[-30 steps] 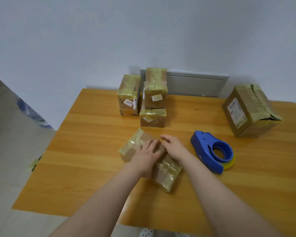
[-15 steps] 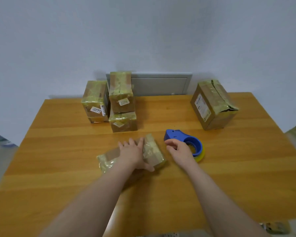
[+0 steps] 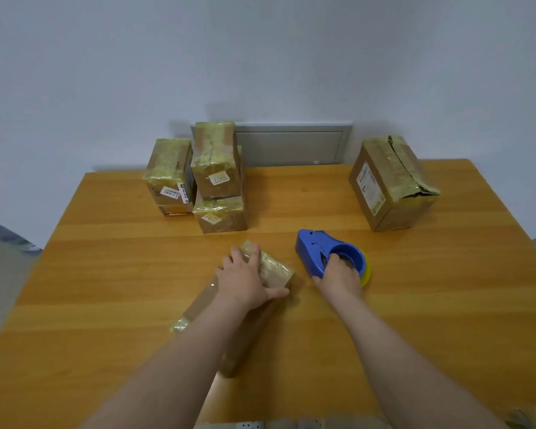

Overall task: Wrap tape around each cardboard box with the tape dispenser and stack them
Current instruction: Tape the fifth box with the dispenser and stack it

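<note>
Wood-grain worktop, orange-brown, fills the lower frame and carries all items.

1. Labelled box, cardboard under yellowish tape, upper left of centre, near the back edge.
2. Upper box, taped, white sticker on its front; it touches item 1 on that box's right side and sits on top of the lower box, also taped and stickered.
3. Long box, flat, tape-wrapped, lying at a slant at centre frame, its near end running down under the left forearm.
4. Left grip: palm down on the long box, fingers straight and spread, thumb stretched out to the right; it presses rather than clasps.
5. Grey panel on the wall, behind the worktop's back edge.
6. Tape dispenser, blue, with a yellow roll edge, resting on the worktop right of centre, just beside the long box.
7. Right grip: fingers curled into the dispenser's ring, thumb against its near side, holding it.
8. Large box, taped, top seam torn, upper right, well apart from the rest.
</note>
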